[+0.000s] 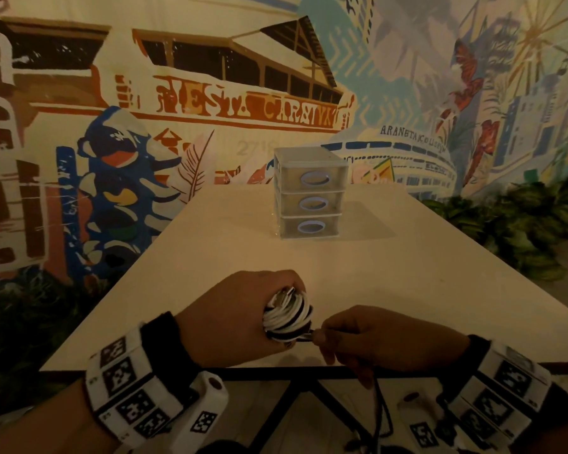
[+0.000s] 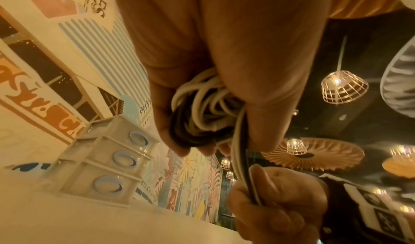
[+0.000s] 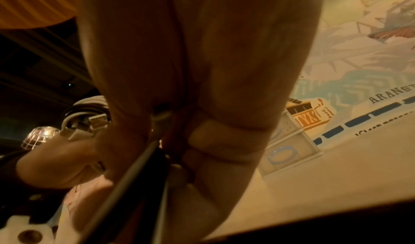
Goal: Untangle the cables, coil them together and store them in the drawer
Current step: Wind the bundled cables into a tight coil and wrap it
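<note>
Coil [image 1: 287, 317] of white and black cables sits in the left hand [image 1: 243, 317], above the near edge of the table [image 1: 391, 283]; fingers curled round the loops, 1 plug end poking out on top. Right hand [image 1: 379, 335] just beside it, to its right, thumb and fingers pinching the free strands [image 2: 241, 166] where they leave the coil. Slack tail [image 1: 379, 411] drops from that hand below the table edge. Strands run from coil rightward and down, so the next wrap likely calls for the right hand to carry them over the coil, which lies to its left. Drawer unit [image 1: 310, 193], 3 drawers, all closed, stands well apart at the table's far end, straight ahead. Mural [image 1: 112, 126] lettering behind reads "ARANETA COLISEUM", partly blurred; the red sign is not legible.
</note>
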Available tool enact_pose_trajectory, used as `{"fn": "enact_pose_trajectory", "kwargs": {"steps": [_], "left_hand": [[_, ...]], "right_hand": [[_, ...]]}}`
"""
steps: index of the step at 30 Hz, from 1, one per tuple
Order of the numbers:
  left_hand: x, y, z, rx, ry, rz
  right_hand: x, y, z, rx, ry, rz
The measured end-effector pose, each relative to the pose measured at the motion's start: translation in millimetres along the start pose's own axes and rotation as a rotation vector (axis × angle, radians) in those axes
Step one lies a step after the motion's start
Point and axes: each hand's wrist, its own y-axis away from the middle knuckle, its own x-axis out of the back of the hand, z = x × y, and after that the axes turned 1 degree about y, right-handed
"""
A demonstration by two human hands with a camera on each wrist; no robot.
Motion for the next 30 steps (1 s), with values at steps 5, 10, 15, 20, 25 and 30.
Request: {"fn": "enact_pose_trajectory", "kwargs": {"steps": [5,10,15,20,25,30], "left_hand": [[3,5,-3,-0.014,-0.010,-0.067],[1,-2,2,0.143,0.187,0.007],[-5,-6,7,0.227,0.204,0.212],[-13,4,5,0.059,0.072,0.076],[-11,15,5,-0.082,-0.169,0.046],[-14,13,12,-0.121,-0.361,0.066]], "right_hand": [[-4,1,9,0.001,-0.184,-0.036],[-14,-1,0,0.016,0.001,0.023],[-27,-11,-11,0.098,0.388,0.118],[-25,-13,-11,0.082,0.403,0.067],[-26,-14,-5,0.037,0.225,0.013],[-20,-12,-4,0.054,0.234,0.035]]}}
